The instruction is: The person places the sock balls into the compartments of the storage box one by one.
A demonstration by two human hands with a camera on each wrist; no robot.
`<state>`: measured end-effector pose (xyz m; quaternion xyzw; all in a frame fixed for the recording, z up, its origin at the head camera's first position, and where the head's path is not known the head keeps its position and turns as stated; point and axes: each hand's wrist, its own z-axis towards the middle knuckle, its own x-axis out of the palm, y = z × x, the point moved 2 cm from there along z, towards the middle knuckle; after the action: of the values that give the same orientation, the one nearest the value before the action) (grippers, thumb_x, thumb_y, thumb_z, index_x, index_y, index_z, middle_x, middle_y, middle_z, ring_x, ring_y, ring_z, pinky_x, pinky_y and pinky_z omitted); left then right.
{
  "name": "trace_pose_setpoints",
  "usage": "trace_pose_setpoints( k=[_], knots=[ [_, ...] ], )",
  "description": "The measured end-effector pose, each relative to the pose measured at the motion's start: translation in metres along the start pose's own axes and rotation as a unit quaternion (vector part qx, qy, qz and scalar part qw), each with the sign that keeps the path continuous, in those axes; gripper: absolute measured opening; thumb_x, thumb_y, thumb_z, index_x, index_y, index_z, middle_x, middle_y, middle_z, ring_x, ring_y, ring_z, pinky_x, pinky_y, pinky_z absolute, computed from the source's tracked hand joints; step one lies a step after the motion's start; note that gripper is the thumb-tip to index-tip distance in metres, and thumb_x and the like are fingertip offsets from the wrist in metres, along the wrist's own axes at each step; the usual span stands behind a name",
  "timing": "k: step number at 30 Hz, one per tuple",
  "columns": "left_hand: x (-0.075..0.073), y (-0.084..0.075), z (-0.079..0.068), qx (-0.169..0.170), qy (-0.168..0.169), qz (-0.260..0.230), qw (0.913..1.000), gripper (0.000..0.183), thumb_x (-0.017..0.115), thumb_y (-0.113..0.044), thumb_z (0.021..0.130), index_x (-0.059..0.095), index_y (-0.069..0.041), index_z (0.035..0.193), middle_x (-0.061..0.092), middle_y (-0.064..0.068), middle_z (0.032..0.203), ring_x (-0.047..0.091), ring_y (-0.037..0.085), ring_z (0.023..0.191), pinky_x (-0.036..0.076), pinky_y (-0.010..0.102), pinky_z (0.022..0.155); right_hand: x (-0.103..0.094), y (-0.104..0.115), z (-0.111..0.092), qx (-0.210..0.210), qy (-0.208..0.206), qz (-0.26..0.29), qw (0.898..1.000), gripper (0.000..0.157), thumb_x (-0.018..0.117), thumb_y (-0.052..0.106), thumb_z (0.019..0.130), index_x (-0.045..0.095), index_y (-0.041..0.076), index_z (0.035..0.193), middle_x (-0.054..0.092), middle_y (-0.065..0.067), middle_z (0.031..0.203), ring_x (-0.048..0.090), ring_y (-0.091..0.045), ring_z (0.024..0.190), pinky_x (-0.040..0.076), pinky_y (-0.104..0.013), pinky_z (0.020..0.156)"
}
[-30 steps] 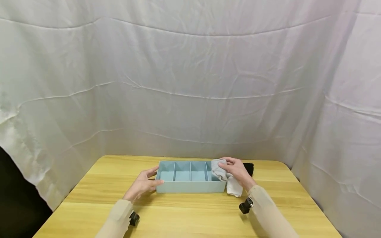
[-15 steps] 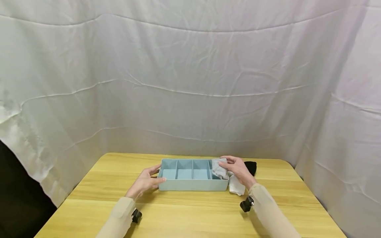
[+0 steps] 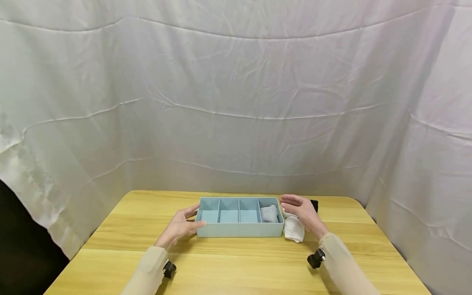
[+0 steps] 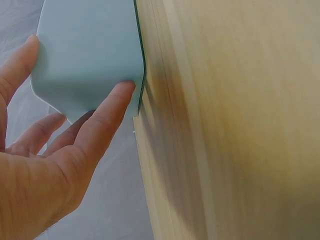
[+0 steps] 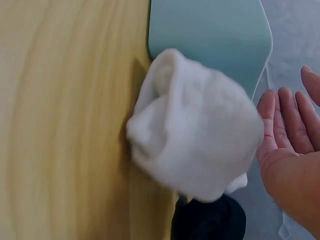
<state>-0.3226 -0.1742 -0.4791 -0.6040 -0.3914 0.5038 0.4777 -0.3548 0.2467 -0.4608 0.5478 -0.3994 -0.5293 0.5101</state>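
Observation:
A pale blue organizer box (image 3: 239, 230) with several compartments stands on the table. My left hand (image 3: 180, 226) holds its left end, thumb at the front corner and fingers at the end wall and back corner. A bundled grey sock (image 3: 269, 214) lies in the rightmost compartment. My right hand (image 3: 303, 211) is just right of the box, fingers extended and holding nothing. Below and beside it lies a rolled white sock (image 3: 294, 229), whose folded cuff shows in the right wrist view. Behind that is a black sock (image 5: 209, 220), mostly hidden by the hand in the head view.
The other compartments (image 3: 229, 215) of the box hold nothing visible. The wooden table (image 3: 236, 266) has its far edge close behind the box. Grey-white curtains (image 3: 236, 123) hang behind and at both sides.
My right hand has let go of the grey sock, which has dropped into the rightmost compartment, and has moved right, away from the box. My left hand keeps its place at the box.

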Motion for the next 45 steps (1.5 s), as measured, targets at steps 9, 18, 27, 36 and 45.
trace_pose_setpoints(
  k=[9, 18, 27, 36, 45],
  knots=[
    [-0.003, 0.005, -0.007, -0.006, 0.003, -0.001, 1.0, 0.084, 0.081, -0.021, 0.081, 0.036, -0.01, 0.152, 0.037, 0.028, 0.151, 0.053, 0.044, 0.126, 0.059, 0.043, 0.085, -0.012, -0.014, -0.01, 0.004, -0.015, -0.026, 1.0, 0.053, 0.071, 0.019, 0.092, 0.053, -0.002, 0.137, 0.059, -0.023, 0.135, 0.066, -0.003, 0.104, 0.055, -0.023, 0.085],
    [-0.004, 0.005, -0.007, -0.004, -0.002, 0.0, 1.0, 0.083, 0.081, -0.019, 0.082, 0.037, -0.01, 0.151, 0.038, 0.028, 0.151, 0.057, 0.041, 0.121, 0.058, 0.045, 0.085, -0.027, -0.019, -0.019, 0.007, -0.014, -0.056, 0.998, 0.052, 0.069, 0.016, 0.092, 0.052, -0.006, 0.136, 0.057, -0.025, 0.137, 0.062, 0.0, 0.106, 0.051, -0.014, 0.086],
    [-0.004, 0.002, -0.004, -0.002, -0.001, -0.007, 1.0, 0.08, 0.08, -0.016, 0.083, 0.038, -0.012, 0.151, 0.038, 0.027, 0.151, 0.049, 0.047, 0.128, 0.057, 0.05, 0.088, -0.033, -0.025, -0.024, 0.027, 0.02, -0.072, 0.997, 0.056, 0.074, 0.019, 0.089, 0.054, -0.002, 0.136, 0.058, -0.021, 0.137, 0.057, -0.029, 0.124, 0.051, -0.015, 0.088],
    [-0.003, 0.004, -0.004, -0.009, -0.002, -0.005, 0.9999, 0.081, 0.081, -0.016, 0.081, 0.039, -0.012, 0.151, 0.038, 0.027, 0.151, 0.053, 0.045, 0.125, 0.056, 0.05, 0.088, -0.033, -0.035, -0.026, 0.028, 0.082, -0.091, 0.992, 0.054, 0.075, 0.02, 0.087, 0.057, 0.0, 0.134, 0.056, -0.022, 0.138, 0.055, -0.03, 0.124, 0.049, -0.016, 0.088],
    [-0.002, 0.004, -0.002, -0.007, -0.002, -0.003, 1.0, 0.083, 0.081, -0.02, 0.081, 0.037, -0.013, 0.152, 0.037, 0.026, 0.152, 0.05, 0.046, 0.128, 0.056, 0.05, 0.09, -0.034, -0.04, -0.026, 0.019, 0.12, -0.104, 0.987, 0.056, 0.076, 0.017, 0.086, 0.056, -0.001, 0.135, 0.056, -0.023, 0.136, 0.056, -0.017, 0.109, 0.051, -0.021, 0.085]
  ],
)
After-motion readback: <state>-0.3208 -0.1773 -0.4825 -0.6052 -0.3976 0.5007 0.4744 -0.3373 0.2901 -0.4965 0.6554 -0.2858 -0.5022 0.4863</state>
